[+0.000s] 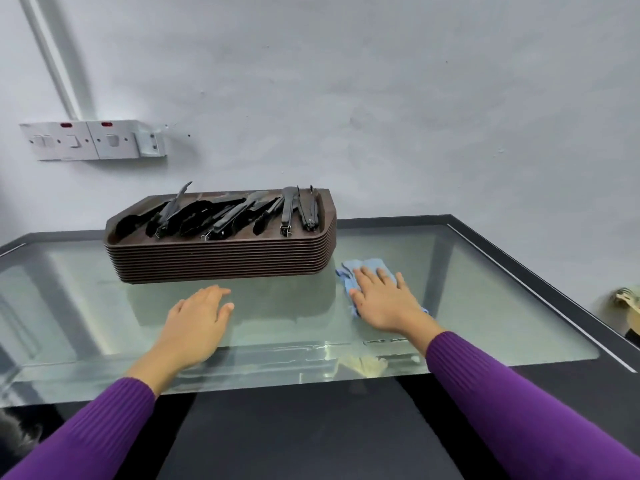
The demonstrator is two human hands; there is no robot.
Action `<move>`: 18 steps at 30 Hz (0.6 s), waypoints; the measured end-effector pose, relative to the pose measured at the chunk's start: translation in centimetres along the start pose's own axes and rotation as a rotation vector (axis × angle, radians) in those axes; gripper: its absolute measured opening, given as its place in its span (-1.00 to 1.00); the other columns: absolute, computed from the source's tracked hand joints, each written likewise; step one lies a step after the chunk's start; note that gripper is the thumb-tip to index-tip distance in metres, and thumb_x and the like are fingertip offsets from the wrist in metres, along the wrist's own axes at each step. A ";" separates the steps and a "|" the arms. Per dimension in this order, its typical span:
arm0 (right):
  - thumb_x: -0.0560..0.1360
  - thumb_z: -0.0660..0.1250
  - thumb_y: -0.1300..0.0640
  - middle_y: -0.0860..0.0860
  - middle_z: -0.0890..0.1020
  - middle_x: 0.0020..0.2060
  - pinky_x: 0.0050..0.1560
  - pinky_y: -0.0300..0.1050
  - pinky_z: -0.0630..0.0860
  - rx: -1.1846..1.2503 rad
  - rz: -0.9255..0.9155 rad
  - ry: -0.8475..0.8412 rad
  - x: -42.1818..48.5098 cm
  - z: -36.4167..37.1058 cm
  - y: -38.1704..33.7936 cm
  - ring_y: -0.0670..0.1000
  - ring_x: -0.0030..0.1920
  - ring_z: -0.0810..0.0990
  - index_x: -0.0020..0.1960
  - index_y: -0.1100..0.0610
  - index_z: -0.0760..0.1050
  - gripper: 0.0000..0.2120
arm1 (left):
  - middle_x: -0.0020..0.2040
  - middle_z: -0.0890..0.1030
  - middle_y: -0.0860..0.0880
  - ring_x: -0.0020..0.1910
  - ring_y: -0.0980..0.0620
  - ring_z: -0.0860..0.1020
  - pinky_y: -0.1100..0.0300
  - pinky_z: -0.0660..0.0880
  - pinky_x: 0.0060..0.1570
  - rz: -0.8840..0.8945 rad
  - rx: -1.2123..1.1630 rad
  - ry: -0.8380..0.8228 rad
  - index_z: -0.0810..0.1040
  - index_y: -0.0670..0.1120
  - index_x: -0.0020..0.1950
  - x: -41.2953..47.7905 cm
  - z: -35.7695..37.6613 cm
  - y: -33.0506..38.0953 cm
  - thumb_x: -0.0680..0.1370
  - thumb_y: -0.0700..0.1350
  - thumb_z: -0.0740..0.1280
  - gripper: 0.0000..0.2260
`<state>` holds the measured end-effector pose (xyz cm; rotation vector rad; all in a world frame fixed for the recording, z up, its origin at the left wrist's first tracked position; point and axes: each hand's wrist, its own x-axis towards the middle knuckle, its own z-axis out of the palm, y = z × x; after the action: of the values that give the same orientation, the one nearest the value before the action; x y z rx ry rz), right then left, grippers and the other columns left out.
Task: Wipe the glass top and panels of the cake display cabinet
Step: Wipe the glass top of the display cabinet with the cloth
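Note:
The glass top (485, 306) of the cake display cabinet fills the lower half of the head view, framed in black. A light blue cloth (353, 271) lies on the glass just right of the tray stack. My right hand (384, 299) presses flat on the cloth with straight, spread fingers. My left hand (197, 320) is over the glass in front of the stack, fingers relaxed and slightly bent, holding nothing. Whether it touches the glass I cannot tell.
A stack of brown trays (221, 258) with several black tongs (225, 216) on top stands at the back of the glass against the grey wall. Wall sockets (93, 140) sit at upper left. The cabinet's black front band (311, 427) runs below my arms.

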<state>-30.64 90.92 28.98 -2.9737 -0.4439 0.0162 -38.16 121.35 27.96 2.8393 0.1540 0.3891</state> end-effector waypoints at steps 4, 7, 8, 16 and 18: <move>0.67 -0.14 -0.06 -0.17 -0.07 0.58 0.54 0.08 -0.23 0.006 -0.184 -0.046 -5.1 0.2 1.4 -0.09 0.58 -0.12 0.59 -0.07 -0.14 -0.50 | 0.42 0.43 -0.01 0.40 -0.05 0.37 -0.03 0.23 0.40 0.008 0.003 -0.012 0.35 -0.05 0.43 -0.1 -0.1 0.0 0.65 0.01 0.06 -0.63; 0.66 -0.12 -0.05 -0.09 -0.05 0.59 0.51 0.28 -0.20 -0.007 0.166 0.014 -2.9 -0.8 5.0 0.05 0.59 -0.06 0.59 0.01 -0.11 -0.48 | 0.43 0.41 -0.02 0.43 -0.05 0.34 -0.02 0.21 0.41 0.007 0.012 -0.017 0.34 -0.04 0.44 -0.1 0.0 0.1 0.66 0.02 0.05 -0.62; 0.65 -0.10 -0.06 -0.05 -0.04 0.59 0.50 0.32 -0.19 -0.003 0.268 0.035 -1.5 -1.0 5.0 0.11 0.58 -0.06 0.59 0.04 -0.09 -0.46 | 0.44 0.40 -0.02 0.43 -0.05 0.33 -0.02 0.20 0.42 0.002 0.013 -0.017 0.33 -0.04 0.44 -0.1 0.0 0.1 0.66 0.02 0.04 -0.62; 0.65 -0.14 -0.06 0.04 -0.03 0.59 0.54 0.14 -0.11 0.029 -0.060 0.005 -1.2 1.0 -6.9 0.10 0.58 -0.09 0.59 0.11 -0.12 -0.44 | 0.46 0.39 -0.03 0.46 -0.05 0.31 -0.06 0.19 0.44 -0.007 -0.005 -0.041 0.35 -0.05 0.44 0.0 -0.3 0.1 0.65 0.01 0.07 -0.62; 0.66 -0.14 -0.07 -0.05 -0.04 0.59 0.55 0.04 -0.11 0.033 -0.263 0.012 -6.3 1.2 -7.1 0.02 0.58 -0.09 0.60 0.04 -0.12 -0.47 | 0.50 0.33 -0.04 0.49 -0.04 0.26 -0.02 0.16 0.46 -0.007 -0.084 -0.093 0.36 -0.03 0.45 -0.3 -1.1 0.0 0.64 0.01 0.14 -0.62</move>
<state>-38.71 95.98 28.71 -2.8569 -0.8200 -0.0206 -38.78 121.57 28.93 2.7670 0.1263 0.2551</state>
